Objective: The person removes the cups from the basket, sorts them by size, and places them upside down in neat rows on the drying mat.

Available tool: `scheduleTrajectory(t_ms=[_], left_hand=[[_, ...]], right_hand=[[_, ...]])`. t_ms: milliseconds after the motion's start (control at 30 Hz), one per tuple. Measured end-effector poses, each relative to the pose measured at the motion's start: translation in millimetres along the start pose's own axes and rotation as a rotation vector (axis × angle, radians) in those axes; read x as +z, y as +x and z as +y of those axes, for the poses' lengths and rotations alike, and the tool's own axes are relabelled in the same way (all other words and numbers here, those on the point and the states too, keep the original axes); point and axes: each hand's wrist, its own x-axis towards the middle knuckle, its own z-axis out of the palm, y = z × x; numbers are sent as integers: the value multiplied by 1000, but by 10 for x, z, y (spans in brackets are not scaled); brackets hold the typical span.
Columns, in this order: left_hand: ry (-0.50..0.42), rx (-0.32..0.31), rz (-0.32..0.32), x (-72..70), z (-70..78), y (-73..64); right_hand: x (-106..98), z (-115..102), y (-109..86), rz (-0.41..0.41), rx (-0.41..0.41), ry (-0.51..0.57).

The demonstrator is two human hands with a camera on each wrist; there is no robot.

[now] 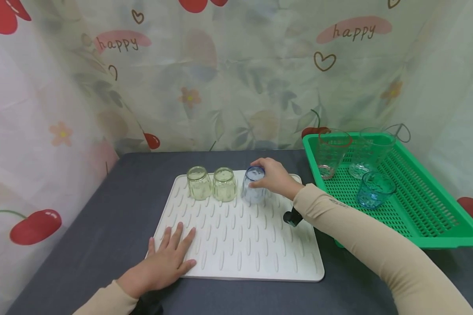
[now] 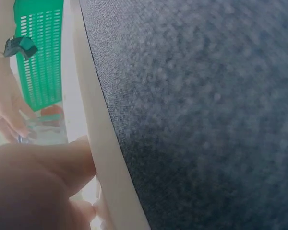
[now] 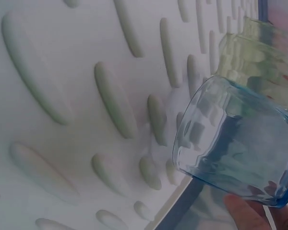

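Note:
My right hand [image 1: 277, 177] grips a light-blue glass tumbler [image 1: 254, 192] by its base end, mouth down at the back of the white ridged drying mat [image 1: 244, 245]. In the right wrist view the tumbler [image 3: 235, 143] has its rim close to the mat; whether they touch I cannot tell. To its left, two yellow-green glasses [image 1: 199, 186] stand upside down side by side. My left hand [image 1: 167, 260] lies with fingers spread on the mat's front left corner. The left wrist view shows its thumb [image 2: 67, 160] along the mat's edge.
A green perforated basket [image 1: 429, 197] stands on the right. Inside are a blue glass [image 1: 374, 192], a tall clear glass with a reddish rim [image 1: 331, 153] and a clear glass mug [image 1: 370, 153]. Dark grey cloth [image 1: 114, 227] covers the table, and a printed curtain [image 1: 236, 87] hangs behind.

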Motion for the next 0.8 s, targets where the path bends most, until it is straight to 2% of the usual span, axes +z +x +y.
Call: scheduleTrajectory(t_ms=[333,800], left_hand=[[15,-9,-16,2,0,14],[3,-35,-56,2,-4,34]], right_hand=[[31,-11,57,-37,-9,-22],[66,32,84,-64,4,-1]])
